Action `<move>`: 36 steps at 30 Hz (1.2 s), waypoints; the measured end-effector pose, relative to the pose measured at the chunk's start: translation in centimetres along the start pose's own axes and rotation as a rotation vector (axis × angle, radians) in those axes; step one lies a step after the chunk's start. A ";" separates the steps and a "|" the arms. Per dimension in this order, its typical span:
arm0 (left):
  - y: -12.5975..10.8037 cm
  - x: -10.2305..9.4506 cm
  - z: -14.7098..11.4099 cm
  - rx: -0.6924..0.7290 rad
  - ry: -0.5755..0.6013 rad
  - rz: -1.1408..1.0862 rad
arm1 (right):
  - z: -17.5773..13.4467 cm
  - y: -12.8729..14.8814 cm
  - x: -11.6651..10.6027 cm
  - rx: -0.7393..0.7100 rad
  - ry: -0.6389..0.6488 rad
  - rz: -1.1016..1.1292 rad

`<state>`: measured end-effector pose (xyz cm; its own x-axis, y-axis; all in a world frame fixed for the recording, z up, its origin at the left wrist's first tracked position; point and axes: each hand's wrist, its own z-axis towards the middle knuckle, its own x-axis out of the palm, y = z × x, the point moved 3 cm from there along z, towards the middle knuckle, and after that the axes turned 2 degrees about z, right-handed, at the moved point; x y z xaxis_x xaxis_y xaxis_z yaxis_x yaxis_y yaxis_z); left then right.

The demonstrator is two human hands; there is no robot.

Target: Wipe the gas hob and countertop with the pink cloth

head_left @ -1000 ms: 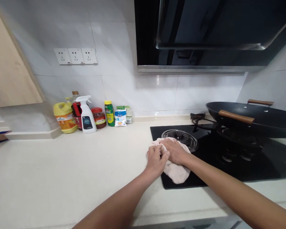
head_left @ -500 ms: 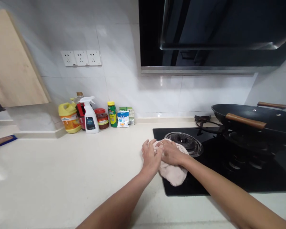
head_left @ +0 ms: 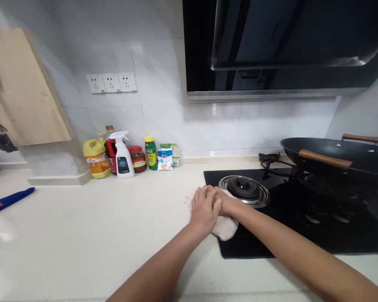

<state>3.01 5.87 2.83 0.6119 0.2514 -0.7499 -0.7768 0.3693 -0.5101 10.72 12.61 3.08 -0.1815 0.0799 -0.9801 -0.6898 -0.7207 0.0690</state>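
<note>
A pale pink cloth [head_left: 226, 227] lies bunched at the left edge of the black gas hob [head_left: 258, 239], partly over the counter. My right hand [head_left: 222, 200] presses down on it, fingers closed on the fabric and mostly covered by the other hand. Overlapping it from the left is my left hand [head_left: 204, 212], its fingers bent over the right fingers and the cloth, thumb across the right hand. Thin reddish strands show on the counter just left of the fingertips. The left round burner [head_left: 244, 188] sits right behind both hands.
A black wok [head_left: 321, 147] with wooden handles stands on the right burner. Along the wall are a yellow jug [head_left: 96, 161], a white spray bottle [head_left: 123, 157], a red-lidded jar [head_left: 137, 161], a green bottle [head_left: 151, 155] and a white packet [head_left: 165, 160]. A range hood [head_left: 271, 46] hangs above.
Both hands have drawn closer together, the left now overlapping the right. The cloth has shifted left and shows less, uncovering more of the burner. The view has turned slightly left.
</note>
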 end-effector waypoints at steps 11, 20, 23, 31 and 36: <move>-1.0 1.3 -1.9 0.030 0.232 0.010 | -2.5 -7.6 -2.1 0.523 -0.199 -0.210; -1.4 2.3 -3.2 0.153 0.341 0.091 | -3.0 -9.4 -2.1 0.573 -0.105 -0.199; -1.5 2.5 -3.2 0.145 0.310 0.088 | -2.6 -9.1 -1.8 0.577 -0.104 -0.216; -1.9 2.6 -3.6 0.155 0.329 0.141 | 0.8 -10.5 -0.9 0.526 -0.039 -0.187; -2.0 3.0 -3.8 0.199 0.276 0.182 | 2.8 -11.1 -0.5 0.474 -0.034 -0.136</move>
<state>5.86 2.47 0.04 0.3827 0.0886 -0.9196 -0.8082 0.5143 -0.2868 16.45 22.50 3.32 -0.0846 0.1795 -0.9801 -0.9503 -0.3103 0.0252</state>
